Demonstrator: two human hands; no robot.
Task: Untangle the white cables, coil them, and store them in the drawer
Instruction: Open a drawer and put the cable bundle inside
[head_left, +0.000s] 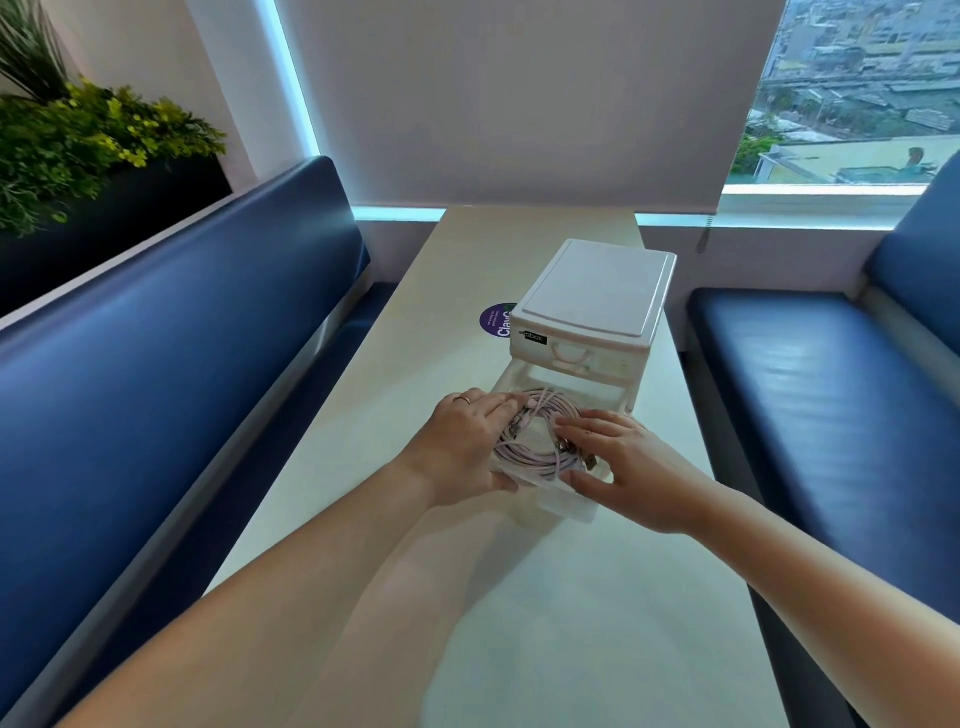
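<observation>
Reads "abox" in white letters on a small black label (535, 338) at the upper left front of the white plastic drawer unit (597, 291). Reads "Clav", cut off by that unit, on a round purple sticker (494, 318) stuck to the pale bench (571, 597); finer print there too small to make out.

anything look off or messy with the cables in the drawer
Nothing stands out. The white cables lie coiled inside the pulled-out drawer, with the left hand and right hand flat on top. The loops look a little uneven, nothing more.
</observation>
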